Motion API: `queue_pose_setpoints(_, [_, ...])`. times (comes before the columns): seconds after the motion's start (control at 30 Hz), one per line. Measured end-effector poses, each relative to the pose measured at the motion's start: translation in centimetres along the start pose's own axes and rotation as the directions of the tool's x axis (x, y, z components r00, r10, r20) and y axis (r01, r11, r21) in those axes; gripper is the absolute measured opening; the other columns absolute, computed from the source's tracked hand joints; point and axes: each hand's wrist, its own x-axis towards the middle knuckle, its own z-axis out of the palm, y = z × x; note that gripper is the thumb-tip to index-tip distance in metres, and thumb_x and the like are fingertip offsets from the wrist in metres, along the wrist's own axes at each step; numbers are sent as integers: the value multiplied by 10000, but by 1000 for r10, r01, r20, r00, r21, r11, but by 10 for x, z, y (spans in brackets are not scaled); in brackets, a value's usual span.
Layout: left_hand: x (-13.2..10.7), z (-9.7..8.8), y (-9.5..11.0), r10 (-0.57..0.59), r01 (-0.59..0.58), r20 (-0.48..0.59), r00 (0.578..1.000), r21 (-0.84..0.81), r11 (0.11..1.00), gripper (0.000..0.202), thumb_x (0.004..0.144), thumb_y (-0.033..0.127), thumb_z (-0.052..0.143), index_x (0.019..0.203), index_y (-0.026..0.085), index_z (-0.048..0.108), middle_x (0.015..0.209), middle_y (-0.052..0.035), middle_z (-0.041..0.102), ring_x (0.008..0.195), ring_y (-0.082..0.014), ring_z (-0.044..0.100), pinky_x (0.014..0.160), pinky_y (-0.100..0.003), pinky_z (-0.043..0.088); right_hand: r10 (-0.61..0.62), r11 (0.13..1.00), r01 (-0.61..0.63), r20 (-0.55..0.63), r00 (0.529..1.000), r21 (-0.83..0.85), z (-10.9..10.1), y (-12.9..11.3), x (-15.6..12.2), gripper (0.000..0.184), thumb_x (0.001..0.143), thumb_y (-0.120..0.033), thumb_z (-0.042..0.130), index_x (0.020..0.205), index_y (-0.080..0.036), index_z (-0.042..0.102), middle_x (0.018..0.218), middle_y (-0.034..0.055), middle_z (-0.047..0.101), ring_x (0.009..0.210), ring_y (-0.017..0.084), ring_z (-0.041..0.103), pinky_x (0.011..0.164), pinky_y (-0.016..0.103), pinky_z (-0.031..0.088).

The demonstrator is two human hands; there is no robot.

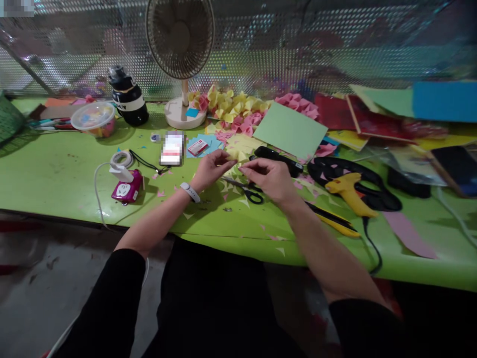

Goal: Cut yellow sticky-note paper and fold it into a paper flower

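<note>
My left hand (212, 171), with a white band on its wrist, is closed in a pinch at a small folded yellow paper piece (241, 157). From the other side, the thumb and fingertips of my right hand (271, 180) are pinched together at the same piece. The fingertips partly cover the paper, so its full shape is hard to make out. Beneath the hands lie black-handled scissors (254, 197) on the green table (223, 223), among yellow and pink paper scraps. Just behind is a pile of yellow paper pieces (244, 143).
Yellow paper flowers (233, 103) and a light green sheet (290, 130) lie at the back. A fan (181, 40), bottle (128, 99) and phone (172, 149) stand or lie left. To the right are a yellow cutter (335, 221) and corded yellow glue gun (350, 194).
</note>
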Motion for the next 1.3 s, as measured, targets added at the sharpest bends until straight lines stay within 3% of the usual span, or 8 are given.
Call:
queue_pose_setpoints(0.17, [-2,-6,0,185,-207,108,977,255,945,173,876,291,708,891,138,627,867,-57,692,770,-115,649,702,-247,545,191,974,-201,94,977,104,-7,-3,3,286,686,-426,817,793,-162,781,655,33,688,436,95,474,419,262,388])
queue_pose_setpoints(0.33, [-4,-8,9,358,-418,218,908,539,731,130,951,275,630,931,150,659,851,-64,725,733,-122,657,672,-251,508,279,957,-284,74,957,64,-11,-5,7,384,635,-478,853,789,-134,780,633,45,676,423,83,431,393,256,318])
queue_pose_setpoints(0.53, [-5,-9,13,368,-484,319,873,648,588,108,975,241,591,987,158,659,922,-75,759,791,-147,710,693,-264,527,281,958,-285,81,956,39,-12,-5,7,363,674,-478,832,789,-137,779,653,60,689,439,83,438,407,256,325])
queue_pose_setpoints(0.83, [-6,-10,15,323,-470,342,882,684,558,123,978,258,583,1009,171,663,940,-79,760,789,-152,709,690,-266,517,273,962,-274,86,958,4,-10,0,9,363,691,-491,833,776,-143,777,655,53,681,489,98,485,431,255,361])
queue_pose_setpoints(1.3, [-7,-9,18,238,-396,320,917,661,637,136,961,284,582,973,194,683,929,-94,744,773,-165,674,710,-283,488,278,961,-278,100,955,-14,-12,5,12,259,711,-404,823,756,-153,776,626,40,667,474,98,478,426,260,351])
